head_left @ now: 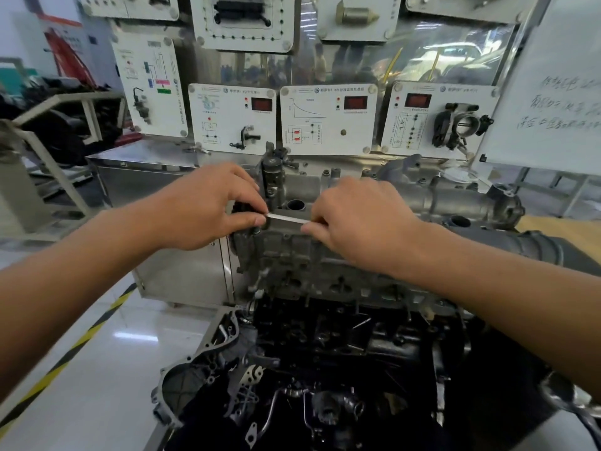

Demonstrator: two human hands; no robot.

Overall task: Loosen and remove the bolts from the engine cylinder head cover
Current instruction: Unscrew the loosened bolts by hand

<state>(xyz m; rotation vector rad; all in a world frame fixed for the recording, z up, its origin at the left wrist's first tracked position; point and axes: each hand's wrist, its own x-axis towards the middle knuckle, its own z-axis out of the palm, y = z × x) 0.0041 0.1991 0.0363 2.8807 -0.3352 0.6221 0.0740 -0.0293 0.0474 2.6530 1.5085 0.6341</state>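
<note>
Both forearms reach in from the near edge toward the top of the engine. Between them a thin silver tool [287, 218] lies almost level. The left hand [208, 206] pinches one end between thumb and forefinger; the right hand [354, 222] has its fingers curled closed around the other end, thumb pressed along the shaft. What kind of tool it is cannot be made out; it looks like a slim wrench or bar.

Just under the left pinch sits a bolt [257, 230] on the near left corner of the cover [286, 245], which is the grey casting directly beneath the tool. Beyond the tool, a round hole [295, 205] opens in the cover, and more bolt heads show along its far edge, past the right knuckles.

The step in hand appears to be seating the tool on that corner bolt. To do it well, the left fingers should steady the head squarely on the bolt so it does not slip and round the corners. The right hand should pull smoothly from the far end of the shaft, where leverage is best. Knuckles should stay clear of the black bracket [273, 177] standing just beyond the left fingertips.
</note>
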